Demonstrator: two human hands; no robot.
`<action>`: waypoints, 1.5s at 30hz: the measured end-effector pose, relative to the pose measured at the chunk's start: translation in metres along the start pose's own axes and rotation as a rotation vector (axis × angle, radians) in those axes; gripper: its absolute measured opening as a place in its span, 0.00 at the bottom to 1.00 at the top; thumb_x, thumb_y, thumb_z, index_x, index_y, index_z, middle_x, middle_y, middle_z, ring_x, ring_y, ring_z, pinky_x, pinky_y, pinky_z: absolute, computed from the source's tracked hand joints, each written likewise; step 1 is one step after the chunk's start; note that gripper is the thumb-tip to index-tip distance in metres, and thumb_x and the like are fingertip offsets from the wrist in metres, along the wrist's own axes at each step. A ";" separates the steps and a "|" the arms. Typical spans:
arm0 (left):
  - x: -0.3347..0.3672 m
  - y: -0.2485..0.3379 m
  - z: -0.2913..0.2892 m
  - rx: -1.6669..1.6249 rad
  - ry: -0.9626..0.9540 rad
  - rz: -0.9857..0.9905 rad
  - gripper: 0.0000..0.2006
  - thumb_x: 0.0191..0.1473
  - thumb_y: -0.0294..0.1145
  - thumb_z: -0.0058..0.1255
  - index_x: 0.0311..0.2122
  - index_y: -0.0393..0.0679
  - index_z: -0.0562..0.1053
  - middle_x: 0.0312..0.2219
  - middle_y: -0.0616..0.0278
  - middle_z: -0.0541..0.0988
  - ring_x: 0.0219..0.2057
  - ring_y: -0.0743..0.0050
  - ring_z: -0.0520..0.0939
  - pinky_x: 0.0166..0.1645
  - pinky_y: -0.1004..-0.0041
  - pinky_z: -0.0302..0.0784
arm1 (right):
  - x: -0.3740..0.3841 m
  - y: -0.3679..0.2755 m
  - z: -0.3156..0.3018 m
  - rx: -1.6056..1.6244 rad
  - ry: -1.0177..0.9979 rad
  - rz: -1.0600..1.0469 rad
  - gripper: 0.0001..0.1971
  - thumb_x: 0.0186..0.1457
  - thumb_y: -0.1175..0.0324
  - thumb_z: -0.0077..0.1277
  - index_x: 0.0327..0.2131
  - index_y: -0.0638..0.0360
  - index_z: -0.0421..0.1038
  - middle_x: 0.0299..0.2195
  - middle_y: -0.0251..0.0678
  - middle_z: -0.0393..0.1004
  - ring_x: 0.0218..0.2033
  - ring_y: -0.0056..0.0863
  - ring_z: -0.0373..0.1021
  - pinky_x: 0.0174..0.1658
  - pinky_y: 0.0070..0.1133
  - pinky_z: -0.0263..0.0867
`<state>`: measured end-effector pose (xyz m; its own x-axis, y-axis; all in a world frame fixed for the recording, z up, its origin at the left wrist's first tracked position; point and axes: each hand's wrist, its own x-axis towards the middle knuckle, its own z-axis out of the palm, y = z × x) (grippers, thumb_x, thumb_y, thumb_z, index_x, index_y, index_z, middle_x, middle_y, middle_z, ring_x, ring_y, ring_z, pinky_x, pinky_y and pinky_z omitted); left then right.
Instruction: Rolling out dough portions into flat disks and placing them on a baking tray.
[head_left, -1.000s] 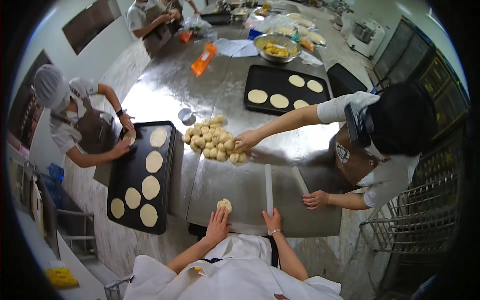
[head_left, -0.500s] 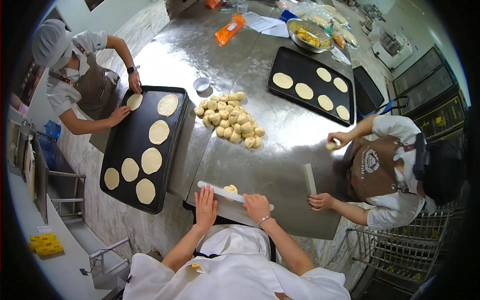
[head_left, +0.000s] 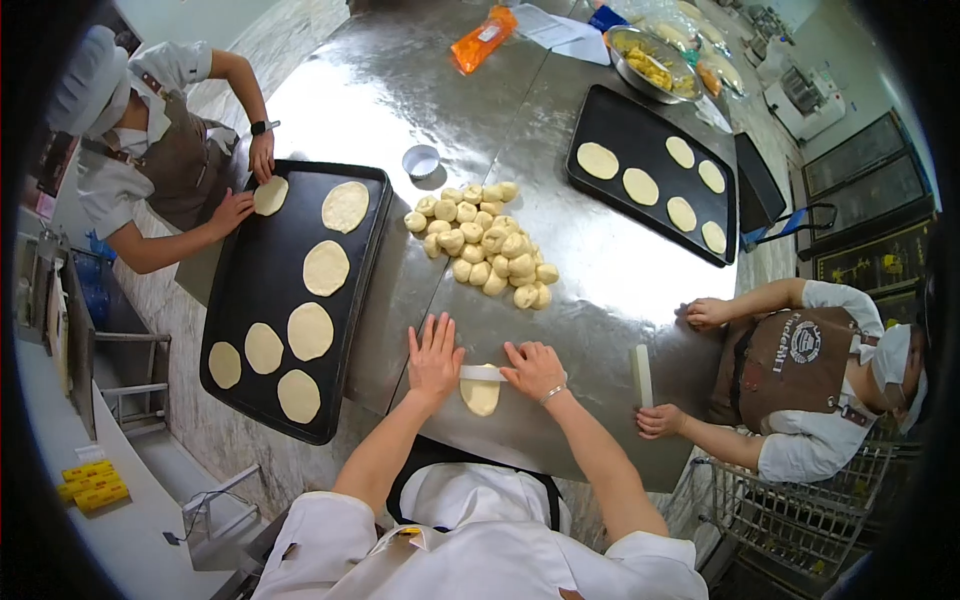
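Noted pale cream on the flattened dough (head_left: 481, 398) and plain white on the rolling pin (head_left: 483, 373). Recorded cream on the dough balls (head_left: 490, 243) and dough rounds (head_left: 327, 268). Found black on the left tray (head_left: 258, 288) and the right tray (head_left: 625, 130), silver-grey with white glare on the steel table (head_left: 570, 430). Logged brown on the right-hand apron (head_left: 762, 375), broken by a white printed emblem (head_left: 806, 342). Registered white on the near sleeves (head_left: 325, 528). Marked orange on the packet (head_left: 483, 42), yellow on the filling (head_left: 650, 68), silver on its bowl (head_left: 650, 91), grey veining on the whitish floor (head_left: 160, 305).

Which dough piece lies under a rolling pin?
The elongated piece, beneath the white pin between left hand and right hand; the piled balls and tray rounds have none.
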<state>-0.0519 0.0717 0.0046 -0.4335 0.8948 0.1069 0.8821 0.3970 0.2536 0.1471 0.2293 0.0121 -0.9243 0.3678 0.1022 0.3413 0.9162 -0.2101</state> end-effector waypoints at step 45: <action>0.024 0.038 -0.007 -0.338 -0.599 -0.211 0.19 0.51 0.33 0.61 0.49 0.44 0.75 0.37 0.55 0.84 0.44 0.53 0.83 0.51 0.57 0.78 | -0.254 -0.095 -0.034 0.339 0.043 0.572 0.18 0.46 0.63 0.66 0.43 0.46 0.79 0.41 0.30 0.74 0.47 0.35 0.71 0.53 0.34 0.62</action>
<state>-0.0301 0.1066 0.0231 -0.3269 0.8030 -0.4984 0.6433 0.5754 0.5051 0.3547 0.0542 0.0387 -0.6035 0.7935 -0.0788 0.6966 0.4766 -0.5363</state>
